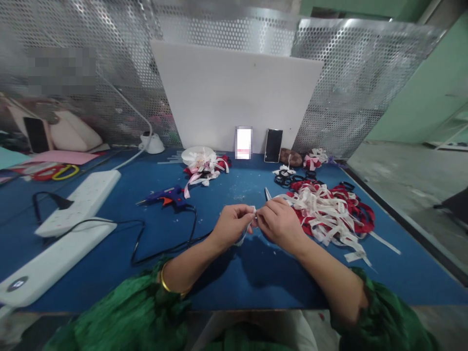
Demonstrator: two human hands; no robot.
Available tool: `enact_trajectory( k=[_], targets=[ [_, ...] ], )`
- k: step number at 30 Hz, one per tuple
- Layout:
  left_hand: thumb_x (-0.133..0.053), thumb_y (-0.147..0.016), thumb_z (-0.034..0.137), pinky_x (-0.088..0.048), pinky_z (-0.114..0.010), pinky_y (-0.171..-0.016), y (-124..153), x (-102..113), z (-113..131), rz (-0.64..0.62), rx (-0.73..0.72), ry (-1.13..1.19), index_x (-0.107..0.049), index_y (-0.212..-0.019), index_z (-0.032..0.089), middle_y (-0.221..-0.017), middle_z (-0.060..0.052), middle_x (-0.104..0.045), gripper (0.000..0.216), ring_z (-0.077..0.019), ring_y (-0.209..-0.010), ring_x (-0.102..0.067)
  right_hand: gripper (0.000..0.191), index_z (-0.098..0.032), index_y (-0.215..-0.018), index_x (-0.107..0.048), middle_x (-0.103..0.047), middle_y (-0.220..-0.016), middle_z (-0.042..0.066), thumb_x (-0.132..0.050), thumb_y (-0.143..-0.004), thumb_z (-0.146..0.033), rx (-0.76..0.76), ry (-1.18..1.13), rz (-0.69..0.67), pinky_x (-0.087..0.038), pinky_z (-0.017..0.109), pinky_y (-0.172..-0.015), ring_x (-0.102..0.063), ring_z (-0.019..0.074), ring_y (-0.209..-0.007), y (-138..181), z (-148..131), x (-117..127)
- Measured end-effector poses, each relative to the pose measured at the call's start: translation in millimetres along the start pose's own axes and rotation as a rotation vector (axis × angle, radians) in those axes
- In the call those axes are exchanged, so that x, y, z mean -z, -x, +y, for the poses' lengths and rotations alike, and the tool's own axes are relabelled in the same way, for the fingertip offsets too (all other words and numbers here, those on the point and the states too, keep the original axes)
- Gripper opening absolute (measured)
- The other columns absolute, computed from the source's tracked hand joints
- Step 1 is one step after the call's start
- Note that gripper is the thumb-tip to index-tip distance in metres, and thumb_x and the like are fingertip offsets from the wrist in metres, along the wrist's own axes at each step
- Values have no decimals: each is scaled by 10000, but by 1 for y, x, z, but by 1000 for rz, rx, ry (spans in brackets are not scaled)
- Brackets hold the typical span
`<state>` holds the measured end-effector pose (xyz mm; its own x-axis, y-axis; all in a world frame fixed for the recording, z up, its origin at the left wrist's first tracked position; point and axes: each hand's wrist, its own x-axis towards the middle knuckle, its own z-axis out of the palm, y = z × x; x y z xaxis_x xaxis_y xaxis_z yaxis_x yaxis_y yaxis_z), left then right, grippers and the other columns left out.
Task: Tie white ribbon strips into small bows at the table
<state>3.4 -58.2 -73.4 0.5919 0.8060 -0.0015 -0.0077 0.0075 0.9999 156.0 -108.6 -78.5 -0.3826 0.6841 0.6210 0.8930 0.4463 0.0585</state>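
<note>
Over the front middle of the blue table, my left hand (233, 225) pinches a white ribbon (253, 209) between thumb and forefinger. My right hand (280, 222) meets it from the right, its bent fingertips closed on the same ribbon. Part of the ribbon hangs below my left fingers, and the rest is hidden by both hands. Just beyond my right hand the tip of a pair of scissors (267, 193) shows. A tangled heap of white and red ribbons (329, 209) lies to the right of that hand. Black hair ties (288, 179) lie behind it.
A blue glue gun (168, 196) lies to the left, its black cable running towards my left forearm. White power strips (82, 200) take up the left side. A white plate (197, 155) with finished-looking bows (206, 168) and two upright phones (273, 145) stand at the back.
</note>
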Motion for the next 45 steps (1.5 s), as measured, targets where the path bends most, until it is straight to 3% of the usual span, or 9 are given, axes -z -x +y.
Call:
enact_trajectory(
  k=[6, 11, 18, 21, 28, 32, 37, 41, 45],
  targets=[
    [-582, -735, 212, -410, -196, -483, 0, 2, 1, -39, -6, -10, -586, -638, 118, -556, 4, -581, 135, -70, -443, -510, 167, -179, -666, -526, -528, -632, 10, -475, -816, -125, -110, -176, 55, -380, 277, -682, -466, 135, -626, -2, 0, 3],
    [-601, -739, 236, -399, -190, -481, 0, 3, 5, -52, -1, -14, -597, -651, 115, -557, 2, -582, 149, -64, -443, -500, 123, -174, -635, -550, -520, -593, -12, -527, -738, -110, -361, -412, 74, -352, 223, -541, -464, 107, -565, -5, -2, 6],
    [-619, -736, 245, -397, -193, -489, 1, 2, 8, -40, 20, 1, -610, -664, 118, -555, -3, -593, 146, -65, -450, -500, 118, -158, -692, -636, -558, -552, -20, -559, -757, -220, -705, -787, 5, -370, 206, -490, -476, 93, -502, -5, 1, 5],
    [-624, -734, 264, -407, -199, -499, 0, 3, 7, -19, 9, 15, -619, -684, 118, -568, -4, -595, 155, -68, -457, -502, 147, -159, -705, -652, -546, -544, -19, -569, -783, -252, -685, -760, 17, -374, 211, -499, -478, 97, -512, -6, 2, 7],
    [-621, -715, 260, -406, -205, -498, -1, 4, 6, -15, -1, 40, -598, -648, 121, -568, 0, -579, 155, -69, -455, -486, 131, -177, -829, -654, -613, -730, 45, -536, -859, -228, -242, -361, 86, -426, 280, -677, -547, 146, -689, -5, 0, 10],
    [-596, -724, 266, -400, -200, -492, 0, 3, 5, -27, -27, -18, -587, -638, 127, -569, -1, -580, 164, -66, -457, -486, 150, -176, -798, -632, -612, -723, 43, -496, -862, -169, -183, -323, 51, -422, 275, -670, -547, 144, -688, -5, 2, 11],
    [-583, -740, 253, -399, -195, -488, 1, 3, 5, -80, -38, -32, -583, -645, 127, -563, 2, -576, 158, -64, -455, -489, 139, -173, -655, -608, -576, -612, 6, -547, -776, -141, -296, -444, 24, -388, 228, -552, -501, 107, -567, -7, 3, 16],
    [-588, -743, 233, -408, -200, -491, 1, 4, 4, -111, -39, -24, -590, -670, 127, -556, 6, -567, 129, -69, -464, -489, 122, -164, -611, -621, -586, -567, 1, -573, -721, -147, -509, -601, 13, -374, 213, -508, -507, 104, -541, -8, 3, 16],
    [-592, -748, 220, -405, -198, -498, 1, 5, 3, -129, -34, 8, -602, -697, 124, -556, 9, -567, 110, -66, -472, -485, 108, -147, -636, -633, -575, -540, -10, -595, -713, -212, -770, -908, -36, -334, 194, -435, -464, 80, -459, -8, 4, 13]
  ],
)
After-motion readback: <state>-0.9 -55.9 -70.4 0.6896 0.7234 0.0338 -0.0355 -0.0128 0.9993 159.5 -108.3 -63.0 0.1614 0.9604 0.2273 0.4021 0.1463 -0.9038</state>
